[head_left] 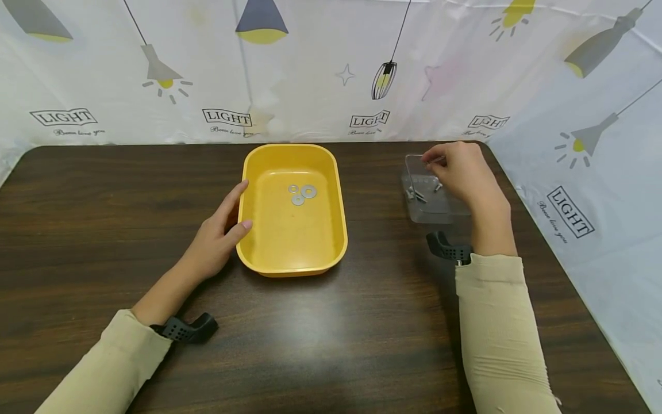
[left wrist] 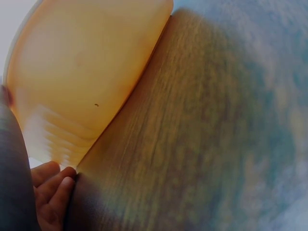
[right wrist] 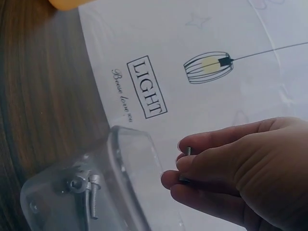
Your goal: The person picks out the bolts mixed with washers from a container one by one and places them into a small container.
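In the head view my left hand holds the left side of a yellow plastic tray, its thumb at the rim. The left wrist view shows fingers against the tray's outer wall. Inside the tray lie three flat metal washers. Over at the right, my right hand is raised above a clear plastic box. Thumb and fingers pinch a small metal bolt, mostly hidden by them. More bolts lie in the box.
A dark wood-grain table carries everything. White cloth printed with lamps hangs behind it and along the right side. Black straps with camera mounts sit on both wrists.
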Demonstrator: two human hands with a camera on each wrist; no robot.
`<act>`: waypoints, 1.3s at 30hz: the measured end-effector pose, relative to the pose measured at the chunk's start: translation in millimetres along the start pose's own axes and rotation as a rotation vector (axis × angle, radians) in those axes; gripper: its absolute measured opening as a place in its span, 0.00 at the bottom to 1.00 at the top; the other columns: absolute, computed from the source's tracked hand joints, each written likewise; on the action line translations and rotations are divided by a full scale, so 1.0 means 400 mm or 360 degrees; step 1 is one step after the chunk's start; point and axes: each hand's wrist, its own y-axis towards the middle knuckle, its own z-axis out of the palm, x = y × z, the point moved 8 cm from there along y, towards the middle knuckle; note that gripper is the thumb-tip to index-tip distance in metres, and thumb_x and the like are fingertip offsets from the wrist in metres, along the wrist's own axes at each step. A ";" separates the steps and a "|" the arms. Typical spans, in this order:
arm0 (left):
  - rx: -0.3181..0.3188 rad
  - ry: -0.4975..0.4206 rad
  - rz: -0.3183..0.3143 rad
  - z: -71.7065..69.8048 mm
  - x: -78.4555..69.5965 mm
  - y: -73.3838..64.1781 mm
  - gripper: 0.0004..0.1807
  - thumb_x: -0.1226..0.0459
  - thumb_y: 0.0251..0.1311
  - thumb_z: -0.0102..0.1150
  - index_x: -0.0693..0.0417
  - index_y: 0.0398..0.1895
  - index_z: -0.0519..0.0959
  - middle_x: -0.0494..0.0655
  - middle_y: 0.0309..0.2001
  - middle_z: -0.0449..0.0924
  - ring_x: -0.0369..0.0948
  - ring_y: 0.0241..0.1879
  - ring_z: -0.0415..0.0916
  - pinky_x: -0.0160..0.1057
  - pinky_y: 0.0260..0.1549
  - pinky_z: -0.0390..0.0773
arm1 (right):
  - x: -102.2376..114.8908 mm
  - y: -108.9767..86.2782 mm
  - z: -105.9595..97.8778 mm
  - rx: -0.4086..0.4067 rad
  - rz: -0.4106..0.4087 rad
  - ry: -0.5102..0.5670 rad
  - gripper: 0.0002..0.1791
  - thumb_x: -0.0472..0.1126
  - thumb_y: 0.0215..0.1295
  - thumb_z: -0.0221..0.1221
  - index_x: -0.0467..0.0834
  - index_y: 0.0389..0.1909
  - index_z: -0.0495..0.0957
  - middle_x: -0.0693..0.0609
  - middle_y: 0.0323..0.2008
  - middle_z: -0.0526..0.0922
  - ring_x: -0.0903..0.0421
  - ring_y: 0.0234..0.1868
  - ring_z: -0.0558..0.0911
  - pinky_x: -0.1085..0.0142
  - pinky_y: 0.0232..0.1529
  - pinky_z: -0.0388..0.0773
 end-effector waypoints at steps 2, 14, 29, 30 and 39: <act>0.0000 0.0002 0.0001 0.000 0.000 0.000 0.37 0.55 0.77 0.46 0.35 0.83 0.43 0.54 0.75 0.65 0.50 0.68 0.71 0.16 0.54 0.68 | -0.004 0.003 0.005 0.0008 -0.0002 -0.0005 0.12 0.30 0.71 0.55 0.37 0.48 0.85 0.36 0.47 0.87 0.45 0.38 0.81 0.53 0.38 0.75; -0.0002 -0.0004 0.0013 0.000 -0.004 0.000 0.37 0.56 0.77 0.46 0.36 0.83 0.43 0.55 0.74 0.65 0.50 0.67 0.71 0.17 0.54 0.68 | -0.021 0.024 0.042 0.0063 -0.0061 0.0026 0.13 0.29 0.69 0.55 0.35 0.49 0.85 0.35 0.47 0.86 0.44 0.39 0.81 0.51 0.40 0.75; 0.0000 0.0001 0.0026 0.000 -0.003 0.001 0.37 0.56 0.77 0.45 0.33 0.83 0.43 0.54 0.75 0.64 0.50 0.68 0.71 0.16 0.55 0.68 | -0.056 0.037 0.122 0.0270 0.0023 0.0085 0.14 0.29 0.71 0.55 0.33 0.52 0.83 0.33 0.50 0.85 0.39 0.49 0.85 0.46 0.48 0.80; -0.0001 0.0001 0.0027 0.000 -0.003 0.002 0.37 0.56 0.77 0.45 0.33 0.83 0.43 0.54 0.75 0.64 0.50 0.68 0.70 0.16 0.55 0.67 | -0.056 0.038 0.126 0.0270 0.0014 0.0084 0.14 0.29 0.71 0.55 0.32 0.52 0.83 0.33 0.49 0.85 0.39 0.49 0.85 0.45 0.50 0.80; 0.0009 0.0002 0.0007 0.001 -0.002 0.000 0.37 0.55 0.77 0.45 0.31 0.83 0.43 0.54 0.75 0.64 0.50 0.67 0.71 0.17 0.54 0.68 | -0.054 0.038 0.135 0.0250 0.0001 0.0049 0.14 0.30 0.72 0.54 0.33 0.52 0.84 0.34 0.48 0.86 0.42 0.47 0.84 0.47 0.49 0.80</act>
